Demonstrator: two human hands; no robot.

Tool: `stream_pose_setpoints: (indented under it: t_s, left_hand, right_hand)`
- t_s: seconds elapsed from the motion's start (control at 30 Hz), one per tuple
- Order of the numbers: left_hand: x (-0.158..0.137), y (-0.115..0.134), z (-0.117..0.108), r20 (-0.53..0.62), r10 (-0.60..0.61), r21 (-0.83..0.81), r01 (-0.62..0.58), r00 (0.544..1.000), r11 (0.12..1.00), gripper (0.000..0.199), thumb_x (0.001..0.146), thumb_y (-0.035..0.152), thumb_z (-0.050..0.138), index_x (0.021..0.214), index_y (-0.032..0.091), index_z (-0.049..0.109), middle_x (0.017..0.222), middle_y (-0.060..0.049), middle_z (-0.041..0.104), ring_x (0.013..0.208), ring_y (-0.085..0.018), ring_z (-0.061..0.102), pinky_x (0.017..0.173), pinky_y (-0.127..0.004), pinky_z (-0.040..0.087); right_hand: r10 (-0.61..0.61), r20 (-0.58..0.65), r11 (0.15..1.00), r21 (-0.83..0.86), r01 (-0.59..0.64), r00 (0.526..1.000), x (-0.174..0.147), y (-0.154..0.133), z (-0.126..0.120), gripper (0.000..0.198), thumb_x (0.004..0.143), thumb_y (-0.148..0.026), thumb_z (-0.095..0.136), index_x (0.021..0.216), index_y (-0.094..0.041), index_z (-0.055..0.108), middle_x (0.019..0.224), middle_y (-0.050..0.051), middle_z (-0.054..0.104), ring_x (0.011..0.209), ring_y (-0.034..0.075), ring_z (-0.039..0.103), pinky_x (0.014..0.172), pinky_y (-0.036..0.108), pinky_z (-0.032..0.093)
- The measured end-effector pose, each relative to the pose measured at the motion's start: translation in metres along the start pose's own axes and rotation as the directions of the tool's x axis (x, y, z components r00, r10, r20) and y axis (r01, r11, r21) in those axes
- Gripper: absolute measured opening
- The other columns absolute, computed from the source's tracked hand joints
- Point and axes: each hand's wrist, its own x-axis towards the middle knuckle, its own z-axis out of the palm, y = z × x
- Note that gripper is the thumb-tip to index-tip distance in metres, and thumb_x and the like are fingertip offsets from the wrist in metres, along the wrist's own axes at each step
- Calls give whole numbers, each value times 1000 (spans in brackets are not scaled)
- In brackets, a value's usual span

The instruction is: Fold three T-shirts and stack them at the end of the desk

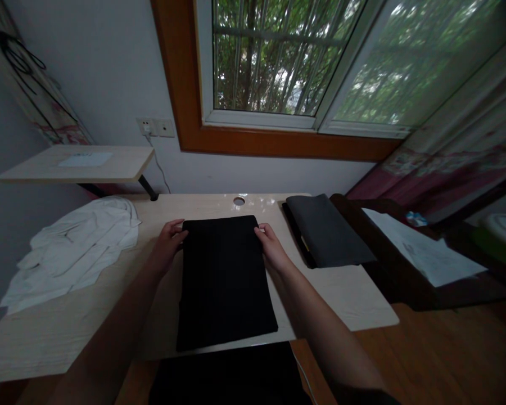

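Observation:
A black cloth, folded into a neat rectangle, lies lengthwise on the pale wooden desk in front of me. At its far left corner, my left hand pinches the edge between thumb and fingers. My right hand grips the far right corner the same way, thumb on top. To the right is a stack of folded cloths, a dark grey one over a black one. A crumpled white cloth is spread on the desk's left side.
A raised shelf with a sheet of paper stands at the back left. Near the desk's back edge is a round cable hole. Beyond the right edge, papers lie on a dark brown surface. A window fills the wall ahead.

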Motion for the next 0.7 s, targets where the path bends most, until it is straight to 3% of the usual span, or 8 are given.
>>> stream_pose_setpoints:
  t_s: [0.13,0.27,0.4,0.5,0.6,0.7]
  left_hand:
    - [23,-23,5,-26,-37,144,40,999,989,63,67,40,77,123,21,55,95,-2,63,84,-19,64,74,-33,50]
    - [27,-31,5,-8,23,238,-20,1000,971,64,64,36,79,123,20,57,89,-2,65,82,-20,65,76,-35,50]
    - [24,-19,5,20,83,106,-84,996,991,65,71,39,78,130,22,56,86,1,64,79,-18,66,70,-30,50]
    - [31,-16,5,-70,82,19,-81,994,997,65,74,39,76,133,22,53,91,0,63,77,-16,65,68,-28,50]
    - [42,-25,5,-135,62,144,-43,989,989,66,76,35,73,136,19,49,101,-4,64,77,-15,65,72,-31,52]
    - [43,-38,4,-89,102,355,-64,991,933,69,77,30,71,139,16,46,114,-11,63,86,-19,67,81,-40,56]
  right_hand:
    - [1,-3,992,-124,-1,1000,21,15,1,42,77,-51,71,105,-26,52,71,-7,61,61,15,56,56,24,43]
    - [-53,53,981,-183,62,997,23,18,0,49,78,-41,70,122,-29,54,78,-6,65,67,16,59,61,25,46]
    - [-194,86,957,-201,207,977,21,5,3,34,84,-43,64,114,-26,66,88,-1,67,79,17,61,71,27,49]
    - [-244,75,947,-198,254,967,29,2,5,31,87,-42,59,108,-23,71,100,2,70,90,19,63,81,30,50]
    - [-176,77,950,-248,190,981,41,12,4,34,85,-36,60,115,-23,69,110,4,71,97,20,64,88,34,50]
    - [-108,88,940,-314,130,990,46,26,1,44,82,-30,63,125,-25,63,118,6,69,97,19,65,89,36,52]
